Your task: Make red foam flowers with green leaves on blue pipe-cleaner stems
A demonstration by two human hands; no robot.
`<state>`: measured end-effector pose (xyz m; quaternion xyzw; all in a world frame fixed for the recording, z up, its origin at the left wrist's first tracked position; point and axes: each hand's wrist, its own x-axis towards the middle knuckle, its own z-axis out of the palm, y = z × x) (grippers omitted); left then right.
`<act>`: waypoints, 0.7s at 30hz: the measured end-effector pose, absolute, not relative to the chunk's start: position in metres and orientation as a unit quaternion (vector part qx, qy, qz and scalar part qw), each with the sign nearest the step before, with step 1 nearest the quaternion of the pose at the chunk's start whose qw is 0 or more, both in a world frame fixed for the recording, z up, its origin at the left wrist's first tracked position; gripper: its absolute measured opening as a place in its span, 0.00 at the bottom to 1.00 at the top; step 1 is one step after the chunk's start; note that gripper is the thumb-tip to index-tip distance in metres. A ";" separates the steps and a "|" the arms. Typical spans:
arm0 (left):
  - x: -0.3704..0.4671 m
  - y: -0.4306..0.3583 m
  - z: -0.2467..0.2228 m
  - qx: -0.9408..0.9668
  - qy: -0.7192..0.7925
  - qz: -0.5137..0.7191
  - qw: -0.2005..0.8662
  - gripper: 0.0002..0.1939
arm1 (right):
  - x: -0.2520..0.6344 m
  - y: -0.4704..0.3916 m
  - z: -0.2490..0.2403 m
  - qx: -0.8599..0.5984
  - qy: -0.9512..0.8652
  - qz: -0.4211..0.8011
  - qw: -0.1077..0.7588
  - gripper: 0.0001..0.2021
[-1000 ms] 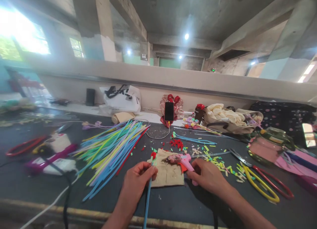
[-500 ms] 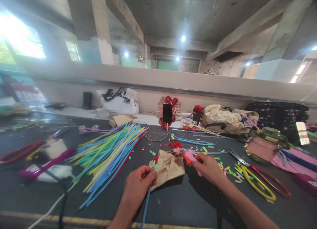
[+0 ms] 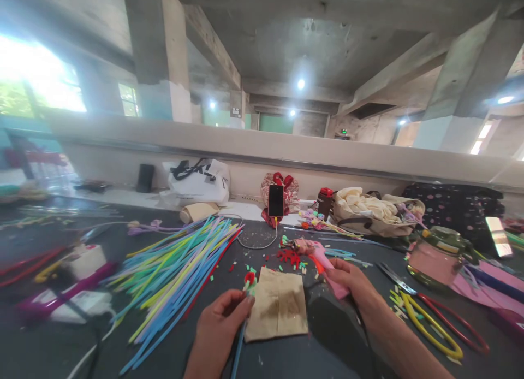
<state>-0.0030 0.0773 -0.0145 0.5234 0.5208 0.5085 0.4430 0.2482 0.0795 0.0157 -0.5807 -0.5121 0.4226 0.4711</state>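
So, L hand [image 3: 223, 325] pinches slim blue stem [image 3: 238, 350]; R hand [image 3: 357, 289] grips pistol-shaped pink glue gun [image 3: 322, 259].

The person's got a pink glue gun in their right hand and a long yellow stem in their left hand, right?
Not quite: the stem in the left hand is blue, not yellow, as the head view shows. The right hand does hold the pink glue gun.

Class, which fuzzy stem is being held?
The blue stem in the left hand, topped with red and green; the piled stems lie on the table.
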 end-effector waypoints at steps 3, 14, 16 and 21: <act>-0.001 0.076 -0.011 0.477 0.505 0.554 0.459 0.11 | 0.235 0.071 0.014 -0.451 -0.471 0.563 0.508 0.20; -0.001 0.081 -0.015 0.434 0.527 0.565 0.464 0.08 | 0.178 0.052 0.012 -0.389 -0.412 0.562 0.602 0.16; 0.000 0.080 -0.015 0.422 0.523 0.563 0.482 0.09 | 0.169 0.046 0.008 -0.432 -0.438 0.547 0.568 0.14; 0.002 0.076 -0.013 0.387 0.490 0.563 0.542 0.09 | 0.155 0.029 -0.004 -0.474 -0.440 0.511 0.566 0.18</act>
